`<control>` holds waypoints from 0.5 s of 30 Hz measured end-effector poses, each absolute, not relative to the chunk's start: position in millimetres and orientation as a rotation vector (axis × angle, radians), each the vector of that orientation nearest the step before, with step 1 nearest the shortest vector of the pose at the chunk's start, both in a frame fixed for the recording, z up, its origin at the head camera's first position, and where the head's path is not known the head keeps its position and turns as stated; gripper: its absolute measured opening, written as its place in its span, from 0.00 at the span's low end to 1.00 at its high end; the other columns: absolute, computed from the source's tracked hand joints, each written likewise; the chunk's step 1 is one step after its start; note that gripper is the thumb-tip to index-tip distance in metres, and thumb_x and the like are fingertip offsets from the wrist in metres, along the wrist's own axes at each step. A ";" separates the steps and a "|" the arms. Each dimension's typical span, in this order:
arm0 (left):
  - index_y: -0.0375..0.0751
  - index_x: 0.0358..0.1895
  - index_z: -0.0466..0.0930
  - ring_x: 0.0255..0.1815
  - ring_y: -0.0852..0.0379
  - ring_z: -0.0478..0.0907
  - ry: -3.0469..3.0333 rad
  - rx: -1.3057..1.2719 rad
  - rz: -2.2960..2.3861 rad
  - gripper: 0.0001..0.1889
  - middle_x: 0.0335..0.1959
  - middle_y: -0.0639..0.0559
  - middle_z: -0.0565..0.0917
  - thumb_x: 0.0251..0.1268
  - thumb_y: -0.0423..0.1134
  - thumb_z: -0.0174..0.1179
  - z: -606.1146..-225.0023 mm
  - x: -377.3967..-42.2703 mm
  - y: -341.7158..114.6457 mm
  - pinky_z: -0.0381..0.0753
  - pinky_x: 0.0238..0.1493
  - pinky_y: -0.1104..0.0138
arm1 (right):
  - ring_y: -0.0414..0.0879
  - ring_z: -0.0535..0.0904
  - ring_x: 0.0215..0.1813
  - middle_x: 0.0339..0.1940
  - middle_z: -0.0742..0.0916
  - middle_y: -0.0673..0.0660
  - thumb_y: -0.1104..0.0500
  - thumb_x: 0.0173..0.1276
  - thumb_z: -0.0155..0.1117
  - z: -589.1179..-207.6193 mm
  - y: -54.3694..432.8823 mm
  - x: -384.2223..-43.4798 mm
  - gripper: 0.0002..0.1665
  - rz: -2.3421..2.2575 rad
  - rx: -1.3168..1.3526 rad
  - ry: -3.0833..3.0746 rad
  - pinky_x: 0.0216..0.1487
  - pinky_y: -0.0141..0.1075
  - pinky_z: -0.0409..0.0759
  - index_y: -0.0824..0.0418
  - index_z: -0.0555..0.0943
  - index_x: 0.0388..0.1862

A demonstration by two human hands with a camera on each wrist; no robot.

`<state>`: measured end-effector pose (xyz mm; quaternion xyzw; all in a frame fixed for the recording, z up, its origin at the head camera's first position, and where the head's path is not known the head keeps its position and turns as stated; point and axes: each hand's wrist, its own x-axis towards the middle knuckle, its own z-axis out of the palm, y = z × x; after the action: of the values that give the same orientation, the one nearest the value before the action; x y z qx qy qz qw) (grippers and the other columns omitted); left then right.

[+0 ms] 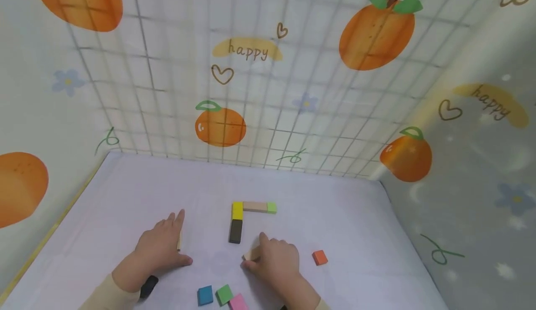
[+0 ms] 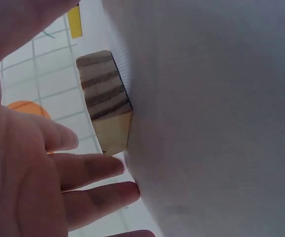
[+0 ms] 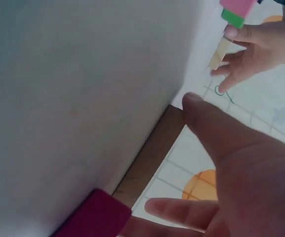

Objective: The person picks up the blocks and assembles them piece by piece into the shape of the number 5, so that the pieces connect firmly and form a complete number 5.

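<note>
On the white surface [image 1: 356,221], the left hand [image 1: 160,244] sits toward the left edge, its fingers spread and the thumb held wide of them. A striped wooden block [image 2: 101,81] lies on the surface within that gap, one end right by the fingertips; whether they touch it, I cannot tell. The right hand [image 1: 277,259], nearer the middle of the surface, has its thumb and forefinger well apart around a plain wooden block [image 1: 252,254], with the thumb tip at one end of it, seemingly touching; how firmly the fingers press is hidden. In the right wrist view, a magenta block [image 3: 93,217] overlaps the plain block's other end. Farther toward the far edge stands an angled row: a dark block [image 1: 236,232] touching a yellow piece [image 1: 237,210], from which a beige bar [image 1: 255,206] runs right to a light green block [image 1: 271,207]. An orange block [image 1: 320,257] lies alone on the right hand's outer side, toward the right edge. On the near side are a blue block [image 1: 205,295], a green block [image 1: 224,294] and a pink block [image 1: 238,302].
</note>
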<state>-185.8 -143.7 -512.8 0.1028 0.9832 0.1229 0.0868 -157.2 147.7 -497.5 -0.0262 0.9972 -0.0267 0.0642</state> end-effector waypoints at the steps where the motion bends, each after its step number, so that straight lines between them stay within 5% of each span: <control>1: 0.34 0.79 0.52 0.72 0.30 0.66 2.922 0.310 0.358 0.67 0.74 0.29 0.65 0.39 0.69 0.76 -513.1 -186.6 -144.4 0.74 0.57 0.35 | 0.45 0.71 0.24 0.21 0.77 0.49 0.25 0.47 0.75 -498.4 147.9 -159.4 0.45 -0.091 -0.071 3.013 0.30 0.40 0.69 0.54 0.79 0.53; 8: 0.36 0.73 0.66 0.71 0.30 0.67 2.887 0.306 0.317 0.54 0.72 0.31 0.69 0.46 0.65 0.75 -511.4 -190.8 -145.9 0.73 0.61 0.37 | 0.45 0.71 0.23 0.19 0.76 0.49 0.24 0.48 0.73 -503.8 149.4 -173.5 0.41 -0.092 -0.056 3.044 0.26 0.39 0.65 0.54 0.79 0.43; 15: 0.36 0.72 0.68 0.71 0.29 0.66 2.877 0.310 0.303 0.52 0.72 0.29 0.68 0.47 0.66 0.74 -513.4 -191.5 -144.6 0.72 0.62 0.37 | 0.46 0.71 0.22 0.18 0.76 0.49 0.24 0.47 0.74 -507.4 149.4 -185.9 0.39 -0.109 -0.009 3.044 0.26 0.39 0.64 0.54 0.79 0.39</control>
<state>-191.5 -144.6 -513.4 0.1058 0.9822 0.1036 0.1160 -185.9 149.4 -507.4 -0.0029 0.9982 -0.0357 0.0477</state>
